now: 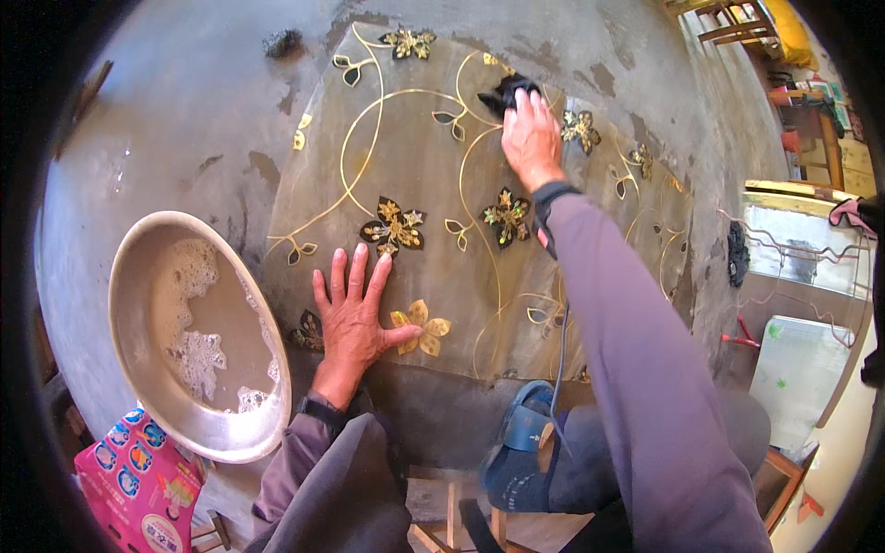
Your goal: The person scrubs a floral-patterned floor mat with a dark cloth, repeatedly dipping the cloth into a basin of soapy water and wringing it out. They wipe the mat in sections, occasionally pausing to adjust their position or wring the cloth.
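A transparent plastic sheet point(429, 159) with gold vines and black-and-gold flowers lies flat on the grey concrete floor before me. My left hand point(355, 321) is spread on its near left part, fingers apart, the thumb over a gold flower point(423, 328). Toward the far edge, my right hand point(532, 135) presses a bunched black cloth point(507, 95) onto the sheet. The cloth is partly hidden under the fingers. Left of my left hand stands a metal basin point(231, 359) of murky water with soap suds point(197, 359).
A pink printed packet point(138, 477) sits beside the basin at lower left. A dark scrap point(282, 43) lies on the wet floor beyond the sheet. My slippered foot point(525, 442) is at the near edge. Along the right are a bent wire rack point(795, 252) and wooden furniture point(830, 148).
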Motion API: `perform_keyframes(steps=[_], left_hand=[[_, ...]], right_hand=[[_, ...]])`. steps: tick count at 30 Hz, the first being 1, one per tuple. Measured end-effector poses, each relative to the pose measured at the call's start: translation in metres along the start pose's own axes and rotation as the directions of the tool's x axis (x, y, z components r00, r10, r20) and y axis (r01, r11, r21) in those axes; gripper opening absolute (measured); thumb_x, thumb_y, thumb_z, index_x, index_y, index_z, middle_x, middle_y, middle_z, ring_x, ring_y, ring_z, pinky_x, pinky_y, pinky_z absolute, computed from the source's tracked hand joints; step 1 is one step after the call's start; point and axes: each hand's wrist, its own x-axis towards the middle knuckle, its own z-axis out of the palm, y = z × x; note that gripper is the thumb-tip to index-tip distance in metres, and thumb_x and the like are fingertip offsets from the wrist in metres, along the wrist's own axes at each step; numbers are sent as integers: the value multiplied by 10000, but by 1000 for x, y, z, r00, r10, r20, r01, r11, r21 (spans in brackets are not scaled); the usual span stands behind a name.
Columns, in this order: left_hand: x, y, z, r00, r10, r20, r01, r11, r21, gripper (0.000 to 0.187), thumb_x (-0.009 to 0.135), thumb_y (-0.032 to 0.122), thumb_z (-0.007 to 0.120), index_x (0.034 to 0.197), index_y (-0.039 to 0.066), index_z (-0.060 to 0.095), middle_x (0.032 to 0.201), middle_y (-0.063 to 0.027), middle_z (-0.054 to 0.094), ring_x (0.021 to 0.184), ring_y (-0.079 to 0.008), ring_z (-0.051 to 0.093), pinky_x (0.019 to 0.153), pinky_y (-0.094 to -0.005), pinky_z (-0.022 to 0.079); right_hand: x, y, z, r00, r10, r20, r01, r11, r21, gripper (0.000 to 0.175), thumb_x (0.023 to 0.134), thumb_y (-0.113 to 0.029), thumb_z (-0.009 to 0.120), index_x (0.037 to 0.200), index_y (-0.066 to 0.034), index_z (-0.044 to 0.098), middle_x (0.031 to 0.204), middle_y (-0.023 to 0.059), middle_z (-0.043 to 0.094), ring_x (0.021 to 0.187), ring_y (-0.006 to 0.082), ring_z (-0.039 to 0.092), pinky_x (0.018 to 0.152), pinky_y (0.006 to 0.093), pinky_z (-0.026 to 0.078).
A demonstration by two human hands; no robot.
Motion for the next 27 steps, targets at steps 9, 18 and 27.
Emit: perform_keyframes(steps=[9, 18, 27], left_hand=[[1, -1, 1, 999, 43, -22, -42, 998, 49, 1256, 589, 801, 822, 1615, 194, 427, 1722, -127, 275, 1612, -381, 141, 1268, -647, 33], [1, -1, 0, 1000, 6, 23, -7, 1000, 8, 1241, 568, 702, 884, 1623, 249, 413, 1729, -95, 274, 1612, -368, 155, 1264, -657, 54], [2, -1, 1, 1000, -19, 21, 20, 1000, -19, 1204, 547, 687, 893, 1593, 277, 460, 1715, -89, 308, 1605, -357, 179, 1262, -646, 53]], right_hand=[[-188, -102, -91, 974, -87, 208, 55, 986, 156, 588, 984, -200, 639, 1528, -37, 484, 1540, 259, 504, 1455, 413, 463, 1209, 518, 362], [-208, -84, -105, 853, -439, 282, 424, 898, 116, 587, 922, -151, 672, 1485, -53, 543, 1503, 183, 560, 1438, 358, 500, 1216, 521, 367], [17, -36, 27, 999, -16, -28, 16, 1000, 1, 465, 1019, -281, 587, 1418, -45, 543, 1471, 230, 574, 1381, 422, 527, 1141, 549, 415]])
